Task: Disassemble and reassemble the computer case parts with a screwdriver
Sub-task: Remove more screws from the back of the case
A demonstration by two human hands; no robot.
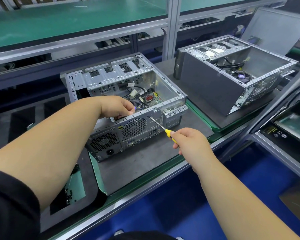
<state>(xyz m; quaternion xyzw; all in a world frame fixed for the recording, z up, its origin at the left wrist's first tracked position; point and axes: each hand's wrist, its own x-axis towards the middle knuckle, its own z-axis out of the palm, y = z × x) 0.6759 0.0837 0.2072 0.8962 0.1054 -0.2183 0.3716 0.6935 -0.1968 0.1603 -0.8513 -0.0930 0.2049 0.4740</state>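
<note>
Bare-metal open computer case (pixel 128 104) lying on its side on a grey mat (pixel 142 163), rear panel toward the person: left hand (pixel 117 106) curled over the rear top rail, right hand (pixel 189 142) gripping a yellow-handled screwdriver (pixel 160 126), tip touching a screw (pixel 148 116) beside the fan grille (pixel 134 127).
</note>
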